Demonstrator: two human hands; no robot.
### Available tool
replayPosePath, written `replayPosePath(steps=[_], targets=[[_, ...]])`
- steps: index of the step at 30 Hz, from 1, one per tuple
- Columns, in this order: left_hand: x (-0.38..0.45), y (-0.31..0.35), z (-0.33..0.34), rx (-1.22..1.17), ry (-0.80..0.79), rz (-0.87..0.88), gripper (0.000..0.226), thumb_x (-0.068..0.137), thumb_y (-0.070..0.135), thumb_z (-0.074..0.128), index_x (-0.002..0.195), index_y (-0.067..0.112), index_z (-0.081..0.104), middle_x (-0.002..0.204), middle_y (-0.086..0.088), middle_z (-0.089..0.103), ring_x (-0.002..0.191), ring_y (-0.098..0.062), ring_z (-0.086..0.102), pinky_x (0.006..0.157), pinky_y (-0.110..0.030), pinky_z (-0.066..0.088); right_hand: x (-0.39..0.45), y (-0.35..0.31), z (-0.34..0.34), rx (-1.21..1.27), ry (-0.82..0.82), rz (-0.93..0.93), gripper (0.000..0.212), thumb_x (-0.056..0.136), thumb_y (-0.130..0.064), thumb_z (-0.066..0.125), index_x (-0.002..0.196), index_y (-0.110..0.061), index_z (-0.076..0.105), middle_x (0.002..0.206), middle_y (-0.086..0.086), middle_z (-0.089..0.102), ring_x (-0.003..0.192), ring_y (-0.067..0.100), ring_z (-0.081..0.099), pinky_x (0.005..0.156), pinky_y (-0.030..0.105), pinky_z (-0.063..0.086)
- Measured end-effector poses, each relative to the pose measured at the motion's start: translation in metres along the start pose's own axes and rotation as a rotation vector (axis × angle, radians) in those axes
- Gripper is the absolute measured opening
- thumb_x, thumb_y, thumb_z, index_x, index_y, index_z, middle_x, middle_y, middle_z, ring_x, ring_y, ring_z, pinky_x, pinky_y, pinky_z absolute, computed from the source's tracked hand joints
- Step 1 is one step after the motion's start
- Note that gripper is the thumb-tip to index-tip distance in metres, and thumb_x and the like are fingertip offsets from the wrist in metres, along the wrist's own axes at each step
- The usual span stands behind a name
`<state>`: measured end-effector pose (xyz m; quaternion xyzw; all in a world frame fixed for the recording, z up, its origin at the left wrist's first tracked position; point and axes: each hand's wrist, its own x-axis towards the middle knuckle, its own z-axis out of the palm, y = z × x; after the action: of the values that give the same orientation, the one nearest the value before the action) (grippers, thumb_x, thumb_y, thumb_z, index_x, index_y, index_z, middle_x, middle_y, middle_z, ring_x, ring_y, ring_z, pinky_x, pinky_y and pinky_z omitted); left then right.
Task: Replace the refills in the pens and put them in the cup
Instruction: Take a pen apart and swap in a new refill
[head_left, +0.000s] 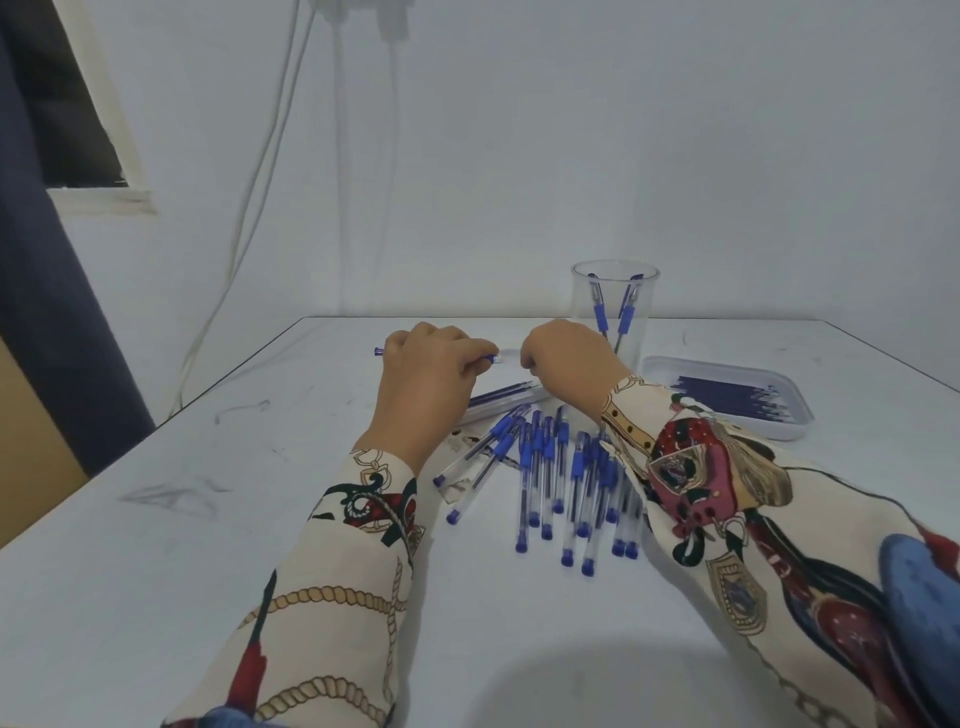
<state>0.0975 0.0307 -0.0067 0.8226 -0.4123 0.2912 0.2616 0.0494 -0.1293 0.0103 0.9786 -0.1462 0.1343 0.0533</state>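
The left hand (426, 364) gripped a clear-barrelled pen with blue end caps (491, 358) level above the white bench (156, 545). The right hand (566, 358) was curled at its open end — whether it pinched a refill could not be told. To do this well, the barrel wanted holding steady and the refill drawing straight out along its axis. The tall clear plastic cup (615, 291), just behind, held 2 pens; spare dark-blue refills (727, 397) lay in the white tray (800, 415).
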Motion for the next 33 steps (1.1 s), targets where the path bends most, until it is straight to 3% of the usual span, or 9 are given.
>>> replayPosePath(steps=[3,8,12,18,23,29,33], targets=[[-0.001,0.006,0.003,0.017,-0.016,0.032,0.021,0.095,0.027,0.050,0.105,0.030,0.068,0.097,0.003,0.068,0.095,-0.024,0.052,0.086,-0.035,0.025,-0.011,0.008,-0.018,0.103,-0.017,0.003,0.028,0.093,-0.007,0.052,0.113,-0.015,0.068,0.117,0.006,0.063,0.104,0.023,0.060,0.082,0.033,0.049],[-0.005,0.020,0.013,-0.004,0.006,0.071,0.021,0.096,0.029,0.048,0.106,0.029,0.067,0.090,0.001,0.067,0.087,-0.025,0.054,0.080,-0.034,0.028,-0.043,0.038,-0.048,0.279,0.018,0.045,0.017,0.087,-0.012,0.063,0.098,-0.018,0.075,0.098,-0.005,0.069,0.089,0.011,0.060,0.081,0.029,0.049],[-0.007,0.039,0.024,-0.042,-0.010,0.118,0.020,0.095,0.027,0.050,0.105,0.029,0.068,0.083,0.001,0.065,0.080,-0.025,0.055,0.076,-0.032,0.029,-0.064,0.062,-0.055,0.363,0.010,0.131,0.013,0.084,-0.012,0.068,0.091,-0.019,0.076,0.087,-0.008,0.065,0.088,0.009,0.059,0.078,0.026,0.045],[-0.005,0.070,0.034,-0.089,-0.017,0.160,0.020,0.095,0.027,0.051,0.105,0.028,0.069,0.083,-0.001,0.067,0.078,-0.026,0.056,0.077,-0.036,0.034,-0.078,0.097,-0.040,0.352,-0.049,0.269,0.012,0.080,-0.012,0.072,0.081,-0.023,0.075,0.088,-0.004,0.069,0.087,0.015,0.063,0.081,0.029,0.049],[-0.008,0.086,0.037,-0.078,-0.023,0.209,0.023,0.096,0.030,0.047,0.109,0.030,0.066,0.085,0.002,0.066,0.081,-0.022,0.054,0.079,-0.034,0.030,-0.087,0.125,-0.024,0.194,-0.084,0.377,0.016,0.080,-0.015,0.072,0.073,-0.029,0.068,0.092,-0.002,0.066,0.087,0.019,0.060,0.064,0.025,0.039],[-0.012,0.077,0.037,-0.087,-0.045,0.207,0.023,0.096,0.030,0.047,0.109,0.029,0.067,0.087,0.002,0.066,0.084,-0.023,0.055,0.077,-0.033,0.028,-0.091,0.144,-0.010,0.124,-0.135,0.375,0.019,0.085,-0.017,0.064,0.076,-0.032,0.070,0.098,-0.005,0.067,0.093,0.020,0.060,0.074,0.030,0.047],[-0.012,0.070,0.038,-0.078,-0.044,0.205,0.022,0.095,0.029,0.049,0.107,0.029,0.068,0.087,0.001,0.067,0.084,-0.023,0.056,0.077,-0.031,0.025,-0.090,0.147,-0.006,0.144,-0.128,0.398,0.018,0.086,-0.019,0.064,0.076,-0.032,0.072,0.093,-0.007,0.066,0.091,0.018,0.059,0.072,0.028,0.045]])
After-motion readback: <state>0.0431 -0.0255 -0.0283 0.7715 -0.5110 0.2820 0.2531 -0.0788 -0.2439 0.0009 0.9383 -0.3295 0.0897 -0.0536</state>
